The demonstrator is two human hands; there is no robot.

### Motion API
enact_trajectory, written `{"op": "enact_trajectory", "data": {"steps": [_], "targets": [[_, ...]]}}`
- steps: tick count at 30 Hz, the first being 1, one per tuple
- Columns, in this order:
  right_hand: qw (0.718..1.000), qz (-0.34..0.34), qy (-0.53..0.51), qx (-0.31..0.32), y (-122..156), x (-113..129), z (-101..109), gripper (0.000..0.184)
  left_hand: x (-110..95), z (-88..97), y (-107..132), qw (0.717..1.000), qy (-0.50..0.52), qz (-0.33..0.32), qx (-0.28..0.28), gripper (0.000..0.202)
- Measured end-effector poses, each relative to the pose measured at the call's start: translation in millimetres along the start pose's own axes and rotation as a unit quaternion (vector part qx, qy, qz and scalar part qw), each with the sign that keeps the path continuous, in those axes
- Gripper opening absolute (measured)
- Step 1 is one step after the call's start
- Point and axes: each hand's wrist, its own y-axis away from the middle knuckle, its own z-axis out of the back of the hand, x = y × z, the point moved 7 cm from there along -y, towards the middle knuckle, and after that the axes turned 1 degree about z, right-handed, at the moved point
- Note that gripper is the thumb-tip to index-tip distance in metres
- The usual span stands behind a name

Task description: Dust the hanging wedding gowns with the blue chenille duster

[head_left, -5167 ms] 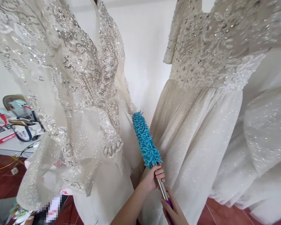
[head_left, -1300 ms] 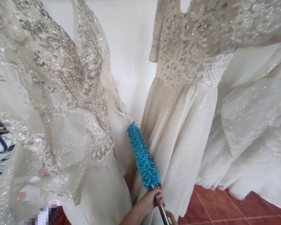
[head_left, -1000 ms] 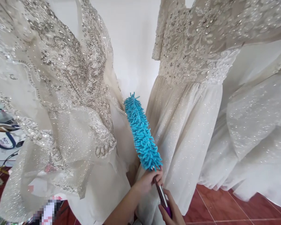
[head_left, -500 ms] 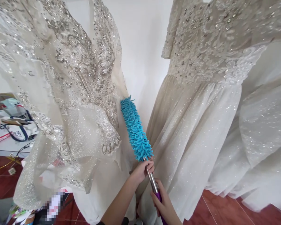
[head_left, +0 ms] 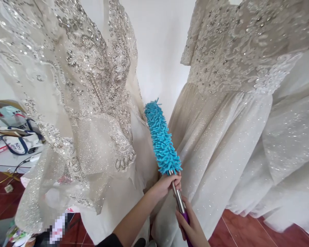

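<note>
I hold a duster point(head_left: 161, 138) with a fluffy blue head, a metal rod and a purple grip. My left hand point(head_left: 168, 183) is closed round the rod just under the blue head. My right hand point(head_left: 193, 228) is wrapped round the purple grip lower down. The blue head points up and left into the gap between two hanging gowns. It lies against the edge of the left beaded gown point(head_left: 92, 103). The glittery right gown point(head_left: 221, 137) hangs just right of it.
A white wall point(head_left: 159, 51) stands behind the gowns. Bags and boxes point(head_left: 12, 130) are piled on a low white surface at the left. Red floor tiles point(head_left: 237, 233) show below the skirts. Small items and a cable lie on the floor at lower left.
The duster swept up from low between the gowns, then shifted slightly right. Both hands kept their hold on it.
</note>
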Motion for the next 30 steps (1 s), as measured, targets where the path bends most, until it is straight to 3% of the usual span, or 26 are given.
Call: {"op": "enact_trajectory", "data": {"steps": [5,10,15,21,26,30], "targets": [[0.998,0.04,-0.017,0.052,-23.5,49.1,-28.8,0.048,-58.3,6.3,17.0,0.998,0.004,-0.059,0.006,0.015],[0.994,0.04,-0.054,0.088,-40.5,63.0,-58.2,0.048,-78.8,33.9,22.9,0.995,0.058,-0.079,-0.03,0.019],[0.993,0.031,-0.074,0.087,-45.5,45.1,-67.6,0.049,-64.8,49.5,15.2,0.995,0.072,-0.062,-0.031,0.018],[0.998,0.012,-0.049,0.033,-45.5,11.7,-49.5,0.045,-27.8,56.9,-7.7,0.997,0.073,-0.01,-0.022,0.021],[1.0,-0.006,-0.018,-0.001,-37.5,-4.5,-31.1,0.047,-1.4,50.6,-21.2,0.997,0.064,0.013,-0.028,0.021],[1.0,0.007,0.006,-0.016,-28.8,-0.9,-23.5,0.043,0.7,38.9,-18.2,0.998,0.049,-0.006,-0.049,0.02]]}}
